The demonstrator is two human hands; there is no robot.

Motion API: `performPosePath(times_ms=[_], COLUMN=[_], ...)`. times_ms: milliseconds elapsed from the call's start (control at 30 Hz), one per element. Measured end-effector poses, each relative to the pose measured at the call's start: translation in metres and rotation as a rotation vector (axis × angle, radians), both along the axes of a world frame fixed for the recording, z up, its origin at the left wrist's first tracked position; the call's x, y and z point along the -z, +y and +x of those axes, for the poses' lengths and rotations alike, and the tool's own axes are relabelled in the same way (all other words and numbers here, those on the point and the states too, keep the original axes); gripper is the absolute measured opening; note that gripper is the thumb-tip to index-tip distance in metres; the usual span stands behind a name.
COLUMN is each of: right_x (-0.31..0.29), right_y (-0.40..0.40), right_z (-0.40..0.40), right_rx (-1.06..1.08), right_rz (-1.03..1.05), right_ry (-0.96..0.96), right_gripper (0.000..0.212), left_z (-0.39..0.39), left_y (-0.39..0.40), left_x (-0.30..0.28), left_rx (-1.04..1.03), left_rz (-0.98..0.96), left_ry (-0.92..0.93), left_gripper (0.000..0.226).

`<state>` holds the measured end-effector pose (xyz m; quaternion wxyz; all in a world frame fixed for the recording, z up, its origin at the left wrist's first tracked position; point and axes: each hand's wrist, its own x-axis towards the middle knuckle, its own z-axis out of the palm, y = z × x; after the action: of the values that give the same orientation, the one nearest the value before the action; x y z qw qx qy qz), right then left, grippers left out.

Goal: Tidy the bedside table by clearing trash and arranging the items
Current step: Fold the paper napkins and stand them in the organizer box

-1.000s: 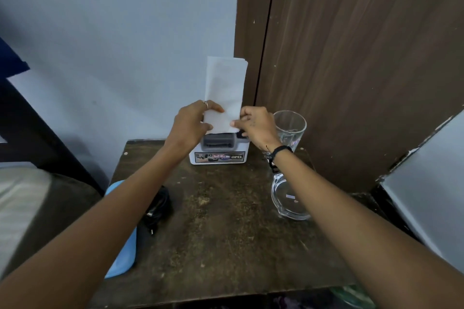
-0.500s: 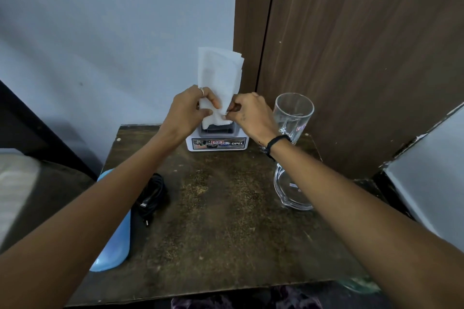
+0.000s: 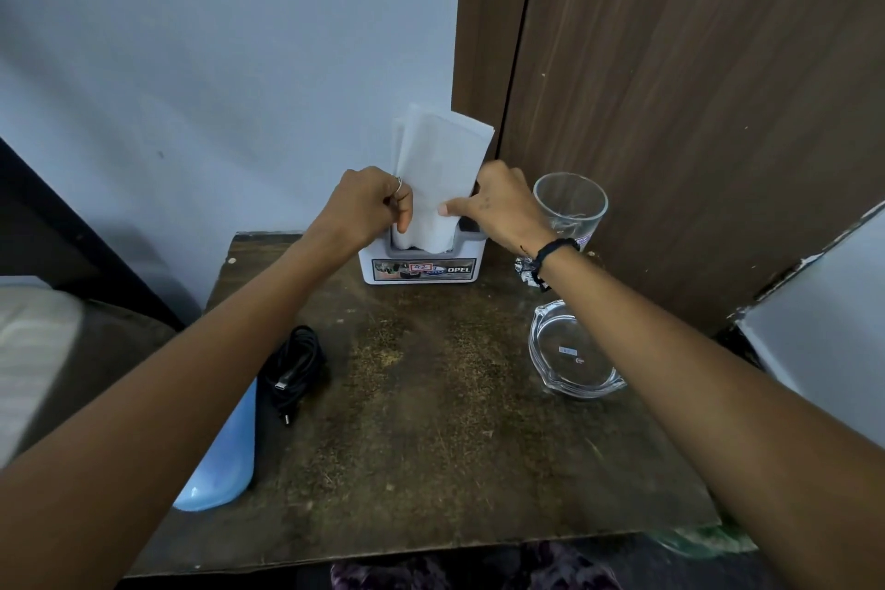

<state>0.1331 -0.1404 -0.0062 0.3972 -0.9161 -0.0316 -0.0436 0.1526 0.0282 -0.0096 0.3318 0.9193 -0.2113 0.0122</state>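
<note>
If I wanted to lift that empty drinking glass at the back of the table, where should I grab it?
Grip the drinking glass around its upper wall, coming from the front right. It stands upright with its mouth up, so the round side offers a firm wrap. The right hand and the white holder crowd its left, the door stands close behind, and the glass ashtray sits in front, so reach over that.

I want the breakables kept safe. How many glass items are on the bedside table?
2: a drinking glass upright at the back right by the door, and a glass ashtray nearer, partly behind the right forearm.
</note>
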Motion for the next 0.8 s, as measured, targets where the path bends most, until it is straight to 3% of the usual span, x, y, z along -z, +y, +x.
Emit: performPosePath(times_ms=[167,267,367,567,700,800], right_x=[-0.0042,-0.0039,0.0023,0.0034,0.0014,-0.0002], right_y=[-0.0003,0.0008,0.0019,0.0026,0.0004,-0.001], right_z=[-0.0019,-0.0042,-0.0023,0.0036,0.0024,-0.0004], right_rx=[-0.066,-0.123,-0.187,-0.179,-0.218,-0.246], right_rz=[-0.027,-0.018,-0.147,-0.262,-0.317,-0.431], right_ry=[-0.015,-0.003,0.061,0.033,0.056,0.031], right_gripper=[0.034,0.039,0.048,0.058,0.042,0.032], left_z=[0.0055,0.0064,0.0079,0.0069,0.0036,0.0027], left_y=[0.0056,0.0056,0.0047,0.004,0.0065,0.0017], left_x=[-0.0021,-0.0023,-0.005,-0.0109,-0.0082,-0.0048], left_rx=[0.039,0.16,0.249,0.246,0.225,0.196], left_rz=[0.068,0.186,0.268,0.161,0.087,0.282], left_ry=[0.029,0.024,0.017,0.102,0.17,0.138], left_gripper=[0.045,0.023,0.024,0.028,0.024,0.022])
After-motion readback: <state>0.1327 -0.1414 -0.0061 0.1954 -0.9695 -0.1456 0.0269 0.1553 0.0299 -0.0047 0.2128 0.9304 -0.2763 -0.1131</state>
